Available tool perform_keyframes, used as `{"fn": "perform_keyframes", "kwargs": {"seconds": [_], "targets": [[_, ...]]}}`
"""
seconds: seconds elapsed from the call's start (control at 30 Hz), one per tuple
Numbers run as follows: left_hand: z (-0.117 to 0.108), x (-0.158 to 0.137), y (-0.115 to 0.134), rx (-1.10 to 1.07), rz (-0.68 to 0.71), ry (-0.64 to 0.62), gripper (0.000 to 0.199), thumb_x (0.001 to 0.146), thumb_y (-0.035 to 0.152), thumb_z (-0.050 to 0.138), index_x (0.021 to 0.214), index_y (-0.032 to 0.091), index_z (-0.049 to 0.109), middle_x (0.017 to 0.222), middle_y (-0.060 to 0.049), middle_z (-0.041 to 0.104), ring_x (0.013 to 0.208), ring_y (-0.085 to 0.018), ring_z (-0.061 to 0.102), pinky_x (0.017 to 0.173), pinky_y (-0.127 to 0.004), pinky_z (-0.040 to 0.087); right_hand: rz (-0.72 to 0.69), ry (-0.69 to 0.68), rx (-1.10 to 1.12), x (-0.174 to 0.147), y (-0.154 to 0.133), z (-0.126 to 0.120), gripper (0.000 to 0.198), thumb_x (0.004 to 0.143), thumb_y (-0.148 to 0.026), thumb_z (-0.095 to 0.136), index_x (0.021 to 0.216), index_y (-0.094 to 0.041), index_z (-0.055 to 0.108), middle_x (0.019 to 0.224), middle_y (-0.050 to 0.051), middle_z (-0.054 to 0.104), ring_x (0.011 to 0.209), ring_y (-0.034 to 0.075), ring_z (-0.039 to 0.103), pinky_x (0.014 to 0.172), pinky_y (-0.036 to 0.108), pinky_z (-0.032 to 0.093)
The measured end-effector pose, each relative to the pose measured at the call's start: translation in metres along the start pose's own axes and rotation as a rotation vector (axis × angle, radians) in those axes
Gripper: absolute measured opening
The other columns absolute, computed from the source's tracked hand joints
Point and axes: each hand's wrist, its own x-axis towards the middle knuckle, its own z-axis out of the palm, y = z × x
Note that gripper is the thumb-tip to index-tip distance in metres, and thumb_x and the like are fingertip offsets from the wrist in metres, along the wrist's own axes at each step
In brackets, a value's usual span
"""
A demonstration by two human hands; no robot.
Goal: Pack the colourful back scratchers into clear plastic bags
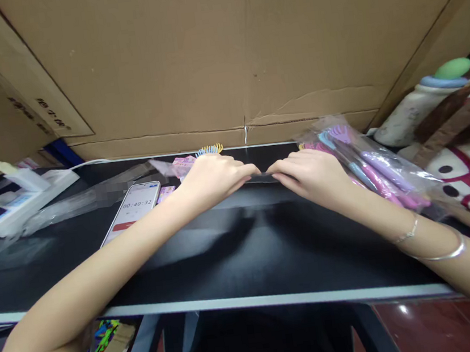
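Observation:
Above the black table [228, 262] my two hands face each other, thumbs and fingers pinched. Stretched between them is a thin see-through plastic piece [264, 175]; most of it is hidden or hard to make out. My left hand [213, 176] grips one end, with yellow and blue comb-like prongs [209, 150] showing just behind it. At the other end my right hand [303, 172] is closed on the plastic. Close beside that hand lies a clear bag [406, 175] of purple, pink and blue long-handled items with curved prongs [388, 171].
A phone [133, 203] showing a timer lies left of centre, near pink printed packets [184, 165] and crumpled clear plastic [92, 196]. A white power strip [28, 201] with a plug stands far left. To the right are a bottle [419, 107] and a plush bag [467, 182]. Cardboard [203, 60] walls the back.

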Motion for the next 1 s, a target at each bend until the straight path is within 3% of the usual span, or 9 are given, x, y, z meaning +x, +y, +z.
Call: {"fn": "perform_keyframes", "kwargs": {"seconds": [0.13,0.3,0.43,0.67,1.0], "targets": [[0.005,-0.008,-0.011,-0.03,-0.079,-0.057,0.026,0.099,0.032,0.049,0.106,0.029,0.074,0.087,0.0,0.077,0.08,-0.017,0.072,0.058,-0.022,0.039,0.046,-0.014,0.025,-0.01,0.012,0.008,0.023,0.099,-0.025,0.047,0.095,-0.022,0.07,0.08,0.001,0.077,0.072,0.017,0.071,0.061,0.027,0.042],[0.005,-0.019,-0.024,-0.008,-0.203,-0.167,0.021,0.098,0.037,0.054,0.106,0.032,0.073,0.092,0.003,0.078,0.081,-0.017,0.072,0.057,-0.023,0.035,0.192,-0.102,0.105,-0.012,0.026,0.001,0.019,0.096,-0.027,0.051,0.095,-0.026,0.07,0.081,-0.002,0.078,0.065,0.015,0.07,0.056,0.025,0.039],[0.004,-0.031,-0.029,-0.002,-0.253,-0.164,0.022,0.098,0.041,0.055,0.104,0.031,0.073,0.097,0.003,0.078,0.087,-0.018,0.072,0.058,-0.023,0.034,0.26,-0.161,0.158,-0.012,0.031,-0.002,0.017,0.094,-0.029,0.053,0.095,-0.027,0.07,0.079,-0.004,0.077,0.063,0.015,0.068,0.055,0.024,0.039],[0.012,-0.047,-0.036,-0.035,-0.26,-0.118,0.021,0.097,0.04,0.057,0.103,0.029,0.074,0.103,0.003,0.078,0.091,-0.017,0.073,0.059,-0.023,0.035,0.271,-0.172,0.161,-0.016,0.033,0.0,0.02,0.094,-0.033,0.052,0.095,-0.027,0.071,0.075,-0.003,0.076,0.056,0.014,0.064,0.053,0.024,0.037],[0.007,-0.046,-0.04,-0.01,-0.322,-0.202,0.021,0.097,0.042,0.056,0.105,0.033,0.073,0.104,0.004,0.077,0.094,-0.019,0.071,0.06,-0.023,0.034,0.227,-0.128,0.094,-0.02,0.033,-0.001,0.022,0.095,-0.033,0.051,0.096,-0.027,0.072,0.073,-0.001,0.075,0.053,0.015,0.063,0.054,0.025,0.037]]}}
